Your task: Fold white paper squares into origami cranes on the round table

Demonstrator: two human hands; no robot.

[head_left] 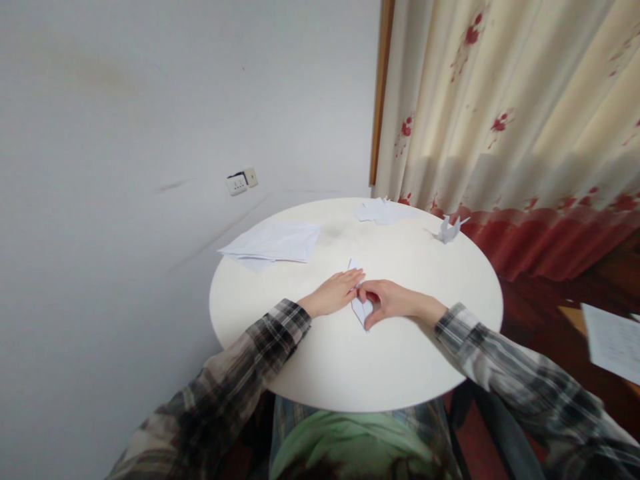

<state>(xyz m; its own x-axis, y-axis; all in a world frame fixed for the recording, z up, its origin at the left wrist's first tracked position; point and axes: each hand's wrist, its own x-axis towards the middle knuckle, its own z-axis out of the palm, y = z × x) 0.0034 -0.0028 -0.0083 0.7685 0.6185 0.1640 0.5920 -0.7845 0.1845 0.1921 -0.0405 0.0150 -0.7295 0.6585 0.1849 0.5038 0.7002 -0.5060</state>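
A narrow piece of folded white paper (361, 311) lies on the round white table (350, 380), one pointed end toward me and the other reaching out past my fingers. My left hand (336, 292) rests flat across its middle with the fingers stretched out. Curled at the paper's right side, my right hand (387, 300) has its thumb at the near tip and its fingers at the middle, gripping the edge. Both hands cover part of the paper, so its middle folds are hidden.
A stack of white sheets (273, 241) lies at the table's back left. Loose paper pieces (380, 211) sit at the far edge. A folded paper crane (449, 230) stands at the back right. A wall with a socket (237, 185) is at left, a curtain (480, 133) behind.
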